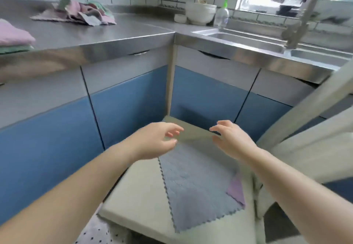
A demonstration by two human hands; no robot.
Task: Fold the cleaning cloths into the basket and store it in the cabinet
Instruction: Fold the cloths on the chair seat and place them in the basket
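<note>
Our left hand (156, 140) and right hand (231, 138) hover spread, holding nothing, over the grey cloth (198, 186) on the chair (137, 201).

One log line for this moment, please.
hands: left, right open above grey cloth | cloth: flat on stool | unfolded pile: on counter

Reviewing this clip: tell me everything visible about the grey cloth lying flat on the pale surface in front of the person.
The grey cloth is a square of soft, textured fabric with zigzag-cut edges. It lies spread flat on a pale stool or chair seat, turned diagonally. A purple cloth peeks out from under its right corner. Its far edge is hidden below the left hand and right hand; both are open, and contact cannot be told.
</note>
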